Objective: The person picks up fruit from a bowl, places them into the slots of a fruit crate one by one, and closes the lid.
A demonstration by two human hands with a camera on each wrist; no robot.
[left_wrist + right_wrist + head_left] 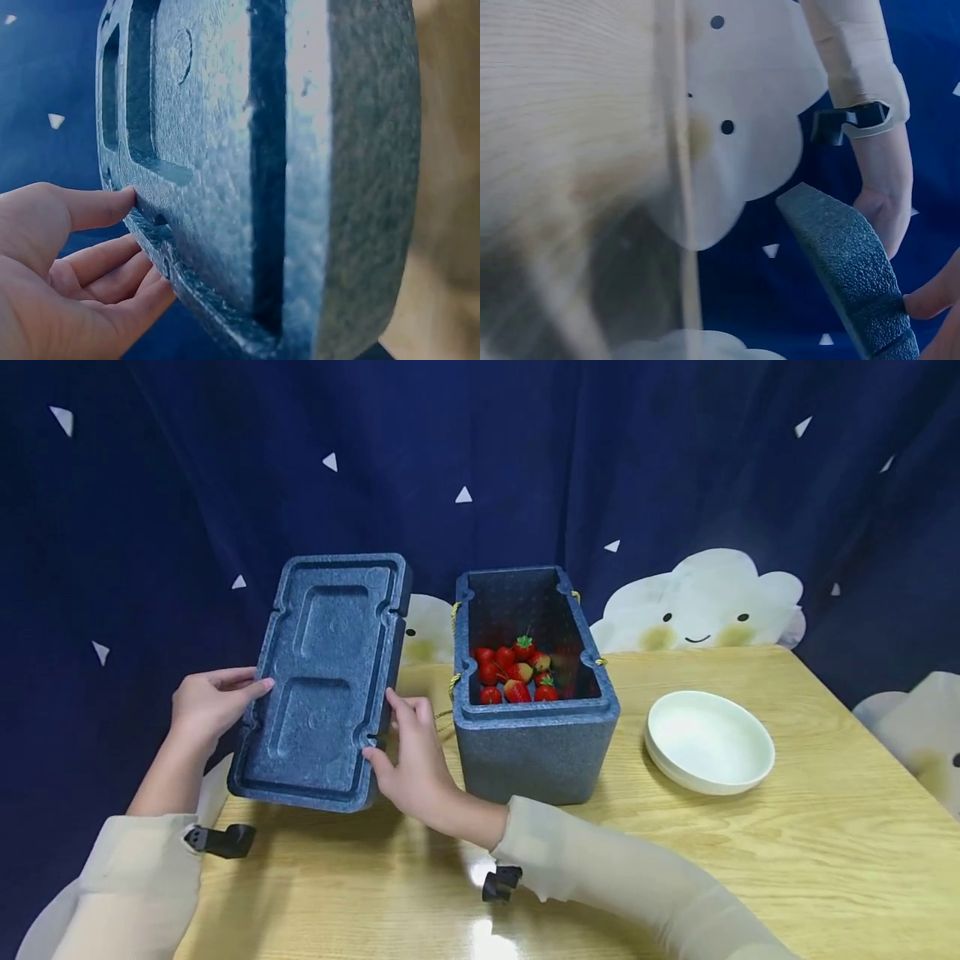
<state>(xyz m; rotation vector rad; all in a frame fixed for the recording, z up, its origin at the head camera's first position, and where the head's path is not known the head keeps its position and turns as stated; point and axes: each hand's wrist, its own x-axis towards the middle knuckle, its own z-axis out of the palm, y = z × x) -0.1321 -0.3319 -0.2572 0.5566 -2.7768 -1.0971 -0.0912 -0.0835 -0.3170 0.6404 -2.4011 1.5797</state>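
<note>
A dark blue-grey foam lid (321, 672) is held up tilted above the left part of the table, its recessed side toward the head camera. My left hand (215, 703) grips its left edge, thumb on the face and fingers behind, as the left wrist view also shows. At the opposite edge my right hand (414, 766) pinches the lid near a notch. Just right of it stands the matching foam box (531, 752), uncovered, with several red strawberries (516, 692) and other small red fruits inside. In the right wrist view only the lid's side (847, 262) shows.
A white bowl (708, 739) sits on the wooden table (825, 760) to the right of the box. Yellow cord (454, 685) runs along the box's sides. Behind the table hangs a dark blue curtain (517, 460) with white triangles and clouds.
</note>
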